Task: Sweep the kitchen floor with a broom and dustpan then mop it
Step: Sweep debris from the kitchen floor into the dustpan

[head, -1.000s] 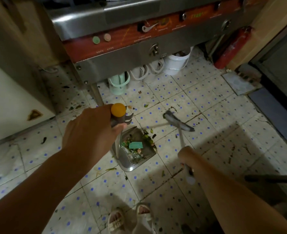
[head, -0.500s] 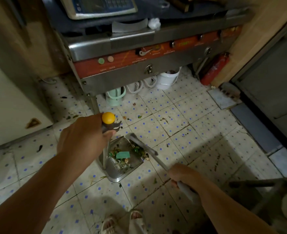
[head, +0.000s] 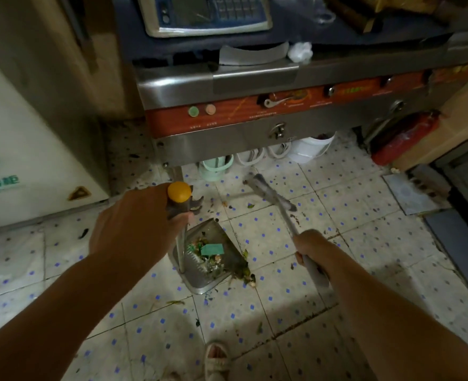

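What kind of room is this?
Probably a working kitchen, maybe a restaurant's: a steel cooker with knobs, a fire extinguisher beside it, and food scraps in the dustpan on the tiled floor.

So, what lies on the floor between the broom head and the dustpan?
In the head view, tiled floor with a few scattered scraps lies between the broom head and the dustpan; no other object.

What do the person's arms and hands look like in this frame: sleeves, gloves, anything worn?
Both forearms are bare from the frame edge to the wrist, with no sleeve in view. The left hand and right hand are ungloved, and no ring, watch or bracelet shows on either. Below, a light-coloured open-toed sandal is worn on one foot.
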Motion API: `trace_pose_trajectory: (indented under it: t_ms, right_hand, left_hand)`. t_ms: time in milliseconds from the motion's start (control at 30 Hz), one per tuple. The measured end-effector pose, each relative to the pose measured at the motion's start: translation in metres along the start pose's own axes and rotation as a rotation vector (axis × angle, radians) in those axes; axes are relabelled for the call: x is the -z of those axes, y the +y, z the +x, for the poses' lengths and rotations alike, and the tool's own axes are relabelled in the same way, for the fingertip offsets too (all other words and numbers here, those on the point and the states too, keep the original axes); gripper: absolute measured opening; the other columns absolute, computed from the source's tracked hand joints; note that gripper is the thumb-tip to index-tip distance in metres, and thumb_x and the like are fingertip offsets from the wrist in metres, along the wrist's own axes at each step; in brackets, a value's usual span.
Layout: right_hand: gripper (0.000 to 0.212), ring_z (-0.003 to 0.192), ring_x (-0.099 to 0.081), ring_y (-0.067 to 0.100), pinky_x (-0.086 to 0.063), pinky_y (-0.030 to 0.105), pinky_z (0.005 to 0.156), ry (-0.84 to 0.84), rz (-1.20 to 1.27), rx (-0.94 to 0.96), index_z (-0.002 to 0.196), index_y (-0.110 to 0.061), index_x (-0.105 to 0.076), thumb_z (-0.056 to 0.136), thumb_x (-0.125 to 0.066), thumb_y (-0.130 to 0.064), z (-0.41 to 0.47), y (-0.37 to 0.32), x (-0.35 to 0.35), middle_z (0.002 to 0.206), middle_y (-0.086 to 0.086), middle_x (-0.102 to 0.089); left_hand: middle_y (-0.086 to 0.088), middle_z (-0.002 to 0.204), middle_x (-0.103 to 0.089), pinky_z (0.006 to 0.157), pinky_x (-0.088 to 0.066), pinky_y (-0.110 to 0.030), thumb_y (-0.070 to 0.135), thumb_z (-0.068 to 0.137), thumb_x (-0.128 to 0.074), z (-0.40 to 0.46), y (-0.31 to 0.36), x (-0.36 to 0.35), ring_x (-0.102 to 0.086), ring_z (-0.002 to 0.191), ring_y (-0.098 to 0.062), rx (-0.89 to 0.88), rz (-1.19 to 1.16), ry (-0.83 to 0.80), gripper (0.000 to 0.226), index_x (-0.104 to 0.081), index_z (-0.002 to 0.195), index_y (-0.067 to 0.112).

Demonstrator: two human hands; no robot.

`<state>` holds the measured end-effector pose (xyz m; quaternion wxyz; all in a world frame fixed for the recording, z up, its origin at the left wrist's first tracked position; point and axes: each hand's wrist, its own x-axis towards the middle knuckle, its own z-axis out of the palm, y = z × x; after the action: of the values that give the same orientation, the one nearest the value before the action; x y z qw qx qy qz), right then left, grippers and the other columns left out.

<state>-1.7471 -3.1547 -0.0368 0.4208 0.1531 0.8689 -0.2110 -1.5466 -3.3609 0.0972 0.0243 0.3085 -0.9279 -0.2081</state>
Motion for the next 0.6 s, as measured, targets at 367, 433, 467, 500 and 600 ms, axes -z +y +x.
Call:
trace_pose_trajectory:
  t_ms: [367,433,467,500,600]
  right_hand:
    - [0.026,0.053,-0.042,0.016,-0.035,0.024,0.045,-0.017,-0.095,-0.047,0.117,-0.003,-0.052,0.099,-0.043,-0.019,0.092,-0.064,-0.019,0.067,0.011,-0.048]
    - [0.029,0.055,-0.045,0.014,-0.036,0.023,0.041,-0.031,-0.166,-0.006,0.125,-0.006,-0.045,0.1,-0.041,-0.019,0.089,-0.047,-0.031,0.074,0.009,-0.05]
    - [0.03,0.056,-0.047,0.014,-0.036,0.022,0.04,-0.051,-0.203,0.015,0.127,-0.007,-0.042,0.1,-0.04,-0.02,0.086,-0.038,-0.035,0.078,0.009,-0.051]
    - [0.031,0.057,-0.048,0.013,-0.037,0.022,0.039,-0.071,-0.23,0.02,0.128,-0.006,-0.041,0.1,-0.04,-0.02,0.081,-0.029,-0.039,0.081,0.009,-0.053]
    - [0.033,0.062,-0.051,0.015,-0.04,0.022,0.043,-0.096,-0.283,0.025,0.13,-0.004,-0.041,0.1,-0.041,-0.018,0.059,-0.009,-0.049,0.091,0.011,-0.055]
  left_hand:
    - [0.017,0.06,-0.043,0.066,-0.045,-0.03,0.048,0.082,-0.058,0.056,0.004,-0.042,-0.043,0.057,-0.004,0.129,-0.007,0.024,0.016,-0.058,0.088,0.032]
    - [0.017,0.06,-0.043,0.062,-0.041,-0.028,0.047,0.081,-0.06,0.055,0.004,-0.041,-0.04,0.056,0.0,0.14,-0.009,0.055,0.016,-0.055,0.086,0.033]
    - [0.017,0.061,-0.043,0.061,-0.04,-0.027,0.047,0.081,-0.06,0.053,0.004,-0.039,-0.04,0.056,0.0,0.145,-0.004,0.059,0.018,-0.057,0.088,0.031]
    - [0.016,0.061,-0.043,0.06,-0.04,-0.027,0.047,0.081,-0.06,0.052,0.004,-0.038,-0.041,0.056,-0.001,0.153,0.003,0.055,0.021,-0.06,0.091,0.029]
    - [0.014,0.061,-0.043,0.06,-0.042,-0.027,0.047,0.082,-0.059,0.045,0.005,-0.029,-0.043,0.055,-0.004,0.164,0.009,0.033,0.026,-0.061,0.096,0.025]
